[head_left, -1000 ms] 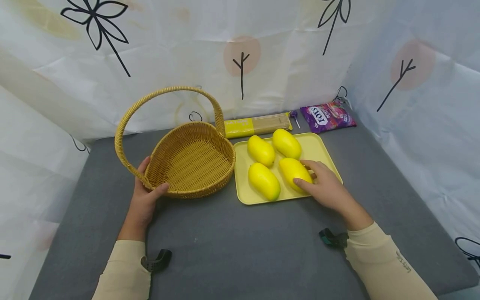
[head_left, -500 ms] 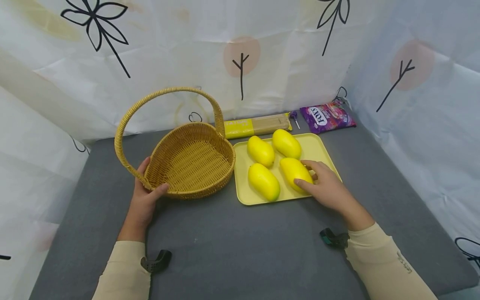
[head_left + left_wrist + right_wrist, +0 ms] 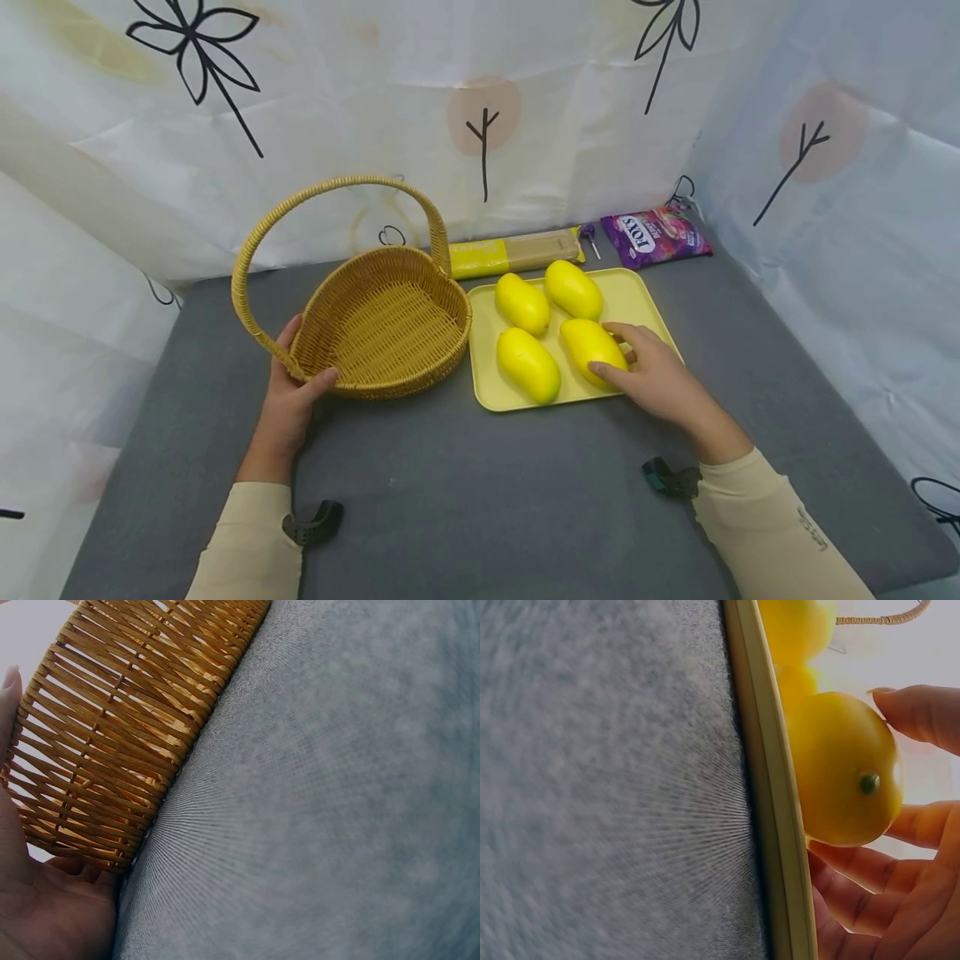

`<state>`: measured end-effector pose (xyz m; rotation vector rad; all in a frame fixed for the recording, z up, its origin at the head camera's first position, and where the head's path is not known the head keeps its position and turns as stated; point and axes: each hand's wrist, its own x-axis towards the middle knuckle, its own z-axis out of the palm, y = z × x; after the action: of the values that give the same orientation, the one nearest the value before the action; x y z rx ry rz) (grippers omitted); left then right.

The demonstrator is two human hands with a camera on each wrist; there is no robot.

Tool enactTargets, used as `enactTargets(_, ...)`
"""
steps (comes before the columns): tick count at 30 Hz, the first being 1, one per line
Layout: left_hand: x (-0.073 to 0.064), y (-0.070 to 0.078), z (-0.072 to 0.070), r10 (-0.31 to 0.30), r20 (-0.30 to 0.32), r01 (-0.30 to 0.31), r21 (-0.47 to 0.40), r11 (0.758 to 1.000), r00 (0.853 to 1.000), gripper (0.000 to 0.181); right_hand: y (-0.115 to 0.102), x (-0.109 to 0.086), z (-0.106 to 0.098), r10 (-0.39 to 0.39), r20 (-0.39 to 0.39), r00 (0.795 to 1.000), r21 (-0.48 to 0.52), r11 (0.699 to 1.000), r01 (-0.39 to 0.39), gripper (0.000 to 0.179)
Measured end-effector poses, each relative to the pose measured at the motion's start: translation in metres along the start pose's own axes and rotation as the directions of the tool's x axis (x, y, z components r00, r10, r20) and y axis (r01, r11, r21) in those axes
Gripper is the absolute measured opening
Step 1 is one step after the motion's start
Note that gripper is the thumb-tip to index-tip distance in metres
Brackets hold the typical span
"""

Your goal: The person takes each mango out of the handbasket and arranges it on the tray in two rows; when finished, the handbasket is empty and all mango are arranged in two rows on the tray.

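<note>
My left hand [image 3: 287, 400] grips the left side of a wicker basket [image 3: 397, 333], thumb over the rim near the foot of its tall handle. The left wrist view shows the woven wall [image 3: 112, 727] close up, with fingers reaching around behind it. On a yellow tray [image 3: 633, 296] lie several yellow mangoes. My right hand [image 3: 660, 375] curls round the front right mango [image 3: 588, 348], thumb on one side and fingers on the other. In the right wrist view this mango [image 3: 840, 765] shows its stem end, close to the tray's rim [image 3: 769, 780].
Behind the tray lie a yellow pack of noodles [image 3: 517, 252], a small purple lollipop [image 3: 590, 237] and a purple FOX'S candy bag [image 3: 656, 236]. The basket's right side sits against the tray's left edge. Patterned white cloth [image 3: 570, 150] hangs around the grey table [image 3: 480, 500].
</note>
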<state>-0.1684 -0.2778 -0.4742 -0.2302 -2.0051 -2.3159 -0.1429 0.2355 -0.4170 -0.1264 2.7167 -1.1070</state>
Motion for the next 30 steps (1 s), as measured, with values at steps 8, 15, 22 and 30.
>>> enactTargets(8, 0.0, 0.0002, 0.0003, 0.003, 0.001, -0.003, 0.0, 1.0, 1.0, 0.09, -0.0006, -0.0002, 0.003, 0.018, 0.004, 1.0, 0.0, 1.0, -0.018, 0.088)
enactTargets(15, -0.0003, 0.0008, 0.0007, 0.006, -0.004, -0.006, 0.011, 1.0, 1.0, 0.09, -0.0006, -0.0003, 0.0029, 0.014, 0.005, 1.0, -0.003, 1.0, -0.014, 0.084)
enactTargets(22, -0.0003, 0.0005, 0.0002, 0.01, 0.001, -0.01, 0.007, 1.0, 1.0, 0.09, -0.0018, -0.0011, 0.0014, 0.02, 0.003, 1.0, 0.002, 1.0, -0.02, 0.082)
enactTargets(30, -0.0005, -0.0003, -0.0003, 0.01, 0.005, -0.01, 0.013, 1.0, 1.0, 0.09, -0.0027, -0.0024, 0.0001, 0.043, -0.003, 0.999, -0.007, 0.999, -0.043, 0.083)
